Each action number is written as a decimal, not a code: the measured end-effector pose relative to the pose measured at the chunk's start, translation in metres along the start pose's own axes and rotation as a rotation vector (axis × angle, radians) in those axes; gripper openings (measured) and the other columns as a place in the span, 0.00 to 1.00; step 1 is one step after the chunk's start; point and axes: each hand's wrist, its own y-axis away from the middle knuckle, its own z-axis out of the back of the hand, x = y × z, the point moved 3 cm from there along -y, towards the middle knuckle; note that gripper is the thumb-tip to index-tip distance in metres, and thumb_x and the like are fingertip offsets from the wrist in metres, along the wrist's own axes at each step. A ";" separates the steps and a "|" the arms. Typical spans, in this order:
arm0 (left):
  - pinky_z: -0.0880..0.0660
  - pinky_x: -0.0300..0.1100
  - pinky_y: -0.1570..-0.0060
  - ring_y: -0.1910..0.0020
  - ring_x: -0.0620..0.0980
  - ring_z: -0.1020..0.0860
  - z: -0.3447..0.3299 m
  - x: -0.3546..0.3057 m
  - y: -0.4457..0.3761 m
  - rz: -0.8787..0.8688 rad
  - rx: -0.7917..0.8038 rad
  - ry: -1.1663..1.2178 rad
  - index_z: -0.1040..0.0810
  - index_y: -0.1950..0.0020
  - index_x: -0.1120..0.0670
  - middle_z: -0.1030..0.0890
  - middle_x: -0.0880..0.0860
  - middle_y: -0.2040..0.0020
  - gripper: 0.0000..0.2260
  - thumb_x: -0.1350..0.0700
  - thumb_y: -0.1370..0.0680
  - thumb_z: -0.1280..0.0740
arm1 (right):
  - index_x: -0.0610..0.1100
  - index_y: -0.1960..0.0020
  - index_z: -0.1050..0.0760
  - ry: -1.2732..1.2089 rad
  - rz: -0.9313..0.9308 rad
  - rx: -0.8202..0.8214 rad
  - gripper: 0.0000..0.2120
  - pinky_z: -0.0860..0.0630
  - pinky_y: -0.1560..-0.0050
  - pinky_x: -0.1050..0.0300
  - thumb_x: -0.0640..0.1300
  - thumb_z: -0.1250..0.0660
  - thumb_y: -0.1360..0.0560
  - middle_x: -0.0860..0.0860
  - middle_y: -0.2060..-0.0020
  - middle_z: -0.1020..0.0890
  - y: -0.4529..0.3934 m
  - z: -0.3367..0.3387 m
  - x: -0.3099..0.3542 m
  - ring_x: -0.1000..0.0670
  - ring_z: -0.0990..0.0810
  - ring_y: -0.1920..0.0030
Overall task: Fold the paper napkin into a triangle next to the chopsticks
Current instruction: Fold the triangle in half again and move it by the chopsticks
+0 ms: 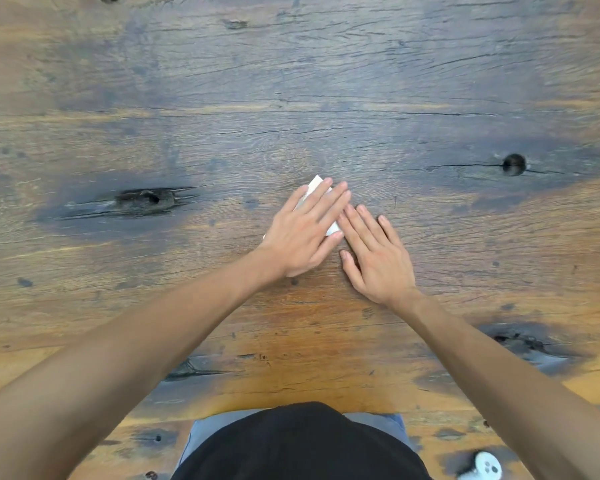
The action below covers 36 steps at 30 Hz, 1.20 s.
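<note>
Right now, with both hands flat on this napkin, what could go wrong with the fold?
The left hand covers most of the napkin, so a crooked edge could be pressed in unseen. The right hand touches only its near corner, so the paper may slide on the wooden table. No chopsticks are in view to line it up against.

We see the napkin [315,186] on the table [326,81] at centre, under our left hand [303,233]. Our right hand [374,258] lies flat just at its four o'clock, fingertips touching the napkin. A controller [483,467] sits at five o'clock, well apart.
</note>
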 end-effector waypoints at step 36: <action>0.52 0.56 0.19 0.16 0.54 0.52 -0.063 0.027 0.058 0.196 -0.222 -0.013 0.52 0.17 0.60 0.48 0.59 0.16 0.32 0.45 0.17 0.51 | 0.44 0.15 0.48 0.029 0.164 0.109 0.30 0.48 0.17 0.43 0.55 0.51 0.14 0.47 0.16 0.45 -0.073 0.004 0.053 0.49 0.48 0.16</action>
